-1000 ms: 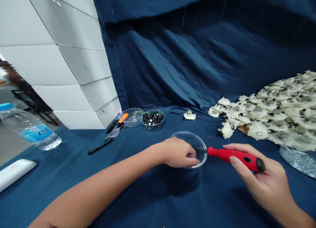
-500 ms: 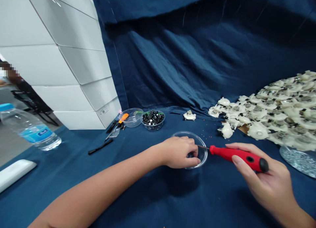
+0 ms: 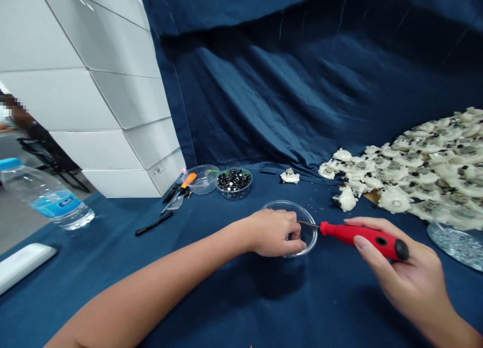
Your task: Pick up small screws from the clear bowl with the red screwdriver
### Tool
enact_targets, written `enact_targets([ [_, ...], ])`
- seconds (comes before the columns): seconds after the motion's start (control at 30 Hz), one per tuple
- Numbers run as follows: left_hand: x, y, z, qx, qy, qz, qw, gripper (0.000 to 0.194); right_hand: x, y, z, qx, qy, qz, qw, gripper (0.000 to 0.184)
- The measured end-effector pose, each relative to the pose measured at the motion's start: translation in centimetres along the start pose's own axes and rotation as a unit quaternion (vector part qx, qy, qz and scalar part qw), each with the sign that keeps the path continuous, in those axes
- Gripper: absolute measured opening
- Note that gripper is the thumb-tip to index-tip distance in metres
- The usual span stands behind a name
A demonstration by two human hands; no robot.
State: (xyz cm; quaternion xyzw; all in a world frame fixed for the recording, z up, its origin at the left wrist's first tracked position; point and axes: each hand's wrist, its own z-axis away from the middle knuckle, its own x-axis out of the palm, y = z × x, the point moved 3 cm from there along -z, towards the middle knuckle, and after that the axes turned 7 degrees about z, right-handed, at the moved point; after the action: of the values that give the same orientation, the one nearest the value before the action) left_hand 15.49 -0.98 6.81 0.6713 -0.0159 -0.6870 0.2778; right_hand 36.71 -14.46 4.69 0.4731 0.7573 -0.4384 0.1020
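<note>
My right hand (image 3: 411,272) is closed around the red handle of a screwdriver (image 3: 350,235), its thin shaft pointing left. The shaft reaches over the rim of a clear plastic bowl (image 3: 310,247), and its tip meets the fingers of my left hand (image 3: 275,232). That hand reaches into the bowl from the left, fingers curled down. Something small and dark shows between its thumb and fingers, too hidden to name. Behind the bowl sits a tub of small black parts (image 3: 234,183).
White cream-coloured plastic parts (image 3: 411,172) are heaped at the right, beside a dish of small metal pieces (image 3: 458,247). A single part (image 3: 290,176) lies apart. An orange-handled screwdriver (image 3: 188,180), a water bottle (image 3: 56,202) and stacked white boxes (image 3: 113,137) are at left.
The red screwdriver and my right hand have shifted very slightly left. My left hand stays in the bowl, almost unmoved.
</note>
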Motion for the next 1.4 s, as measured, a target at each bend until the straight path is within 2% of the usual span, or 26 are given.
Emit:
enact_targets([
  [0.2,-0.09,-0.02,0.05,0.001,0.002,0.004,1.000,0.036,-0.07,-0.09,0.02,0.005,-0.005,-0.005,1.000,0.023],
  [0.47,-0.22,0.06,-0.07,-0.035,-0.039,0.002,0.999,0.044,-0.05,-0.07,0.03,-0.005,-0.009,-0.003,1.000,0.025],
  [0.63,-0.27,0.20,-0.03,-0.021,-0.056,-0.021,0.998,0.050,0.01,-0.10,-0.04,-0.010,-0.015,-0.001,1.000,0.025],
  [0.83,-0.32,0.23,0.05,-0.017,-0.057,-0.030,0.998,0.043,-0.03,-0.12,-0.14,-0.018,-0.015,-0.009,1.000,0.023],
  [1.07,-0.23,0.24,0.09,-0.020,-0.076,-0.031,0.996,0.048,0.09,0.00,-0.13,-0.010,-0.021,-0.015,1.000,0.025],
  [1.3,-0.19,0.31,0.13,-0.026,-0.039,-0.028,0.998,0.049,0.01,-0.26,-0.26,-0.015,-0.014,-0.006,1.000,0.024],
  [1.4,-0.12,0.26,0.11,-0.028,-0.042,-0.026,0.998,0.049,-0.02,-0.24,-0.32,-0.022,-0.012,-0.002,1.000,0.024],
])
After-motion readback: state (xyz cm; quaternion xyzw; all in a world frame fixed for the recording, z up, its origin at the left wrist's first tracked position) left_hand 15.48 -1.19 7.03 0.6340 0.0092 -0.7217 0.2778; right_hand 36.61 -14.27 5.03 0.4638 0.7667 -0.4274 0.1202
